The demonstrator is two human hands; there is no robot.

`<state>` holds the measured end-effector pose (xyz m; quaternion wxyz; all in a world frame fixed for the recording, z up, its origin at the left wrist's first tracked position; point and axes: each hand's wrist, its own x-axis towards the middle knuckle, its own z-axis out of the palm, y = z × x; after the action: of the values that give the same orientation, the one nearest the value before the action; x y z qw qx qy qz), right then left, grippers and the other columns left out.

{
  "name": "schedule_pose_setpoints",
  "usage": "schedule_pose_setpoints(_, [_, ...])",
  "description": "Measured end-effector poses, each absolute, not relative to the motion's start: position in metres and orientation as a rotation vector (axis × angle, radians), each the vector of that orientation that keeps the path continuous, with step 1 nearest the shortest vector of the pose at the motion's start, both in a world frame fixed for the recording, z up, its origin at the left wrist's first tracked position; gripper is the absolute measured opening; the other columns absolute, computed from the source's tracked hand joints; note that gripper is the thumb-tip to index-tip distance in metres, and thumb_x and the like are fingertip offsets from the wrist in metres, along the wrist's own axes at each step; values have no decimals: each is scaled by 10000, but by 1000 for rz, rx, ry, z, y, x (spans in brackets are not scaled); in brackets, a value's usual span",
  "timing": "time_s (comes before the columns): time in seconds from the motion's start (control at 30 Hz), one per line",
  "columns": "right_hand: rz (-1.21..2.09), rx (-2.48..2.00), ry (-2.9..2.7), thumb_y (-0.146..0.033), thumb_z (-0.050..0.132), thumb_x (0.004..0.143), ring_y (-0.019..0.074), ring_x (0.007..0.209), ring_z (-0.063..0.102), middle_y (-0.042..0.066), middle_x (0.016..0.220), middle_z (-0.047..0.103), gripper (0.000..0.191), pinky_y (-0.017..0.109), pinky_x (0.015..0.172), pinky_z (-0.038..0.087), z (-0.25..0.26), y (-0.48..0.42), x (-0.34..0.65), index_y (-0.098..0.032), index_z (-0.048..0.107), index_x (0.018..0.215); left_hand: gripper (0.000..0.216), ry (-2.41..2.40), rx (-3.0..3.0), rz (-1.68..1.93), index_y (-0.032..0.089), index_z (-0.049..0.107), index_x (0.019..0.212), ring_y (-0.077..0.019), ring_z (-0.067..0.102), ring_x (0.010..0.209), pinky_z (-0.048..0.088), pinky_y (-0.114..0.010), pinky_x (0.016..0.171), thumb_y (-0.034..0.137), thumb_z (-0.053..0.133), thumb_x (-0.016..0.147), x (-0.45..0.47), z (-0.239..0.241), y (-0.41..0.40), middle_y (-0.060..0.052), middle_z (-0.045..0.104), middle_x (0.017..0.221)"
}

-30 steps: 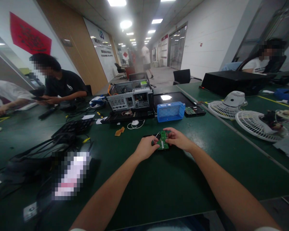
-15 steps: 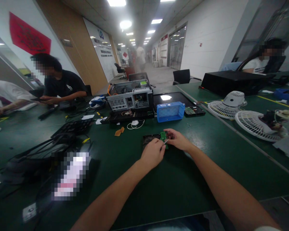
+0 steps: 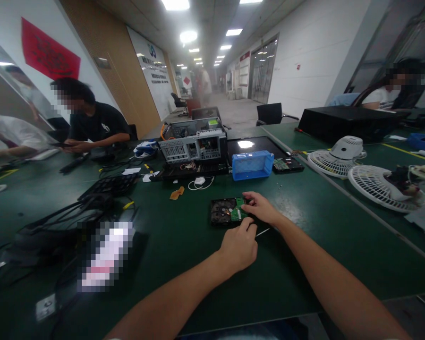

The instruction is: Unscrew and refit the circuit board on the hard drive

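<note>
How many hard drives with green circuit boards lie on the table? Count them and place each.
2: one hard drive at the right hand, another right of the blue bin. Others may be hidden.

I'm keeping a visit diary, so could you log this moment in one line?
left hand: holds slim tool | right hand: touches circuit board | hard drive: flat on green table | blue bin: beyond drive

Left hand (image 3: 239,244): I see it shifted toward six o'clock. Hard drive (image 3: 220,212): more exposed on my feed. Slim tool (image 3: 263,232): shaft now toward two o'clock.
</note>
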<state>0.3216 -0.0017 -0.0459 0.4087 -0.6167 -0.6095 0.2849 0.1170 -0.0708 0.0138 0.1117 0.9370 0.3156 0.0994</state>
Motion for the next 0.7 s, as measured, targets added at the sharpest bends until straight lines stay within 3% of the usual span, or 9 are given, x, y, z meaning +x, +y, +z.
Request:
schedule_pose_setpoints(0.2, [622,-1571,-1574,-414,788,868,145,755,613,113,1173,635,554,330,759,573,-54,4,322,-168,635,1340,437,1138,2760,228,149,546,1343,-306,729,1040,611,-418,796,258,535,920,120,13,-74,-215,373,1618])
schedule_pose_setpoints(0.47, [530,-1600,-1642,-355,815,831,136,704,610,80,1112,664,482,310,717,557,-51,2,319,-198,680,1266,564,1249,2762,264,120,485,1433,-340,749,984,617,-446,762,246,570,890,121,6,-70,-270,435,1574])
schedule_pose_setpoints(0.6, [548,-1576,-1553,-366,813,813,141,697,608,90,1128,667,469,316,706,551,-44,0,318,-192,688,1230,513,1108,2755,559,137,518,1391,-321,740,1008,628,-442,780,206,560,885,119,-2,-67,-214,540,1499])
schedule_pose_setpoints(0.7, [589,-1484,-1430,-398,755,851,156,732,607,63,1053,677,305,312,722,539,-30,-4,315,-203,708,1080,388,907,2609,985,183,567,1321,-269,704,1109,610,-415,915,188,513,937,115,-4,-60,-142,650,1357])
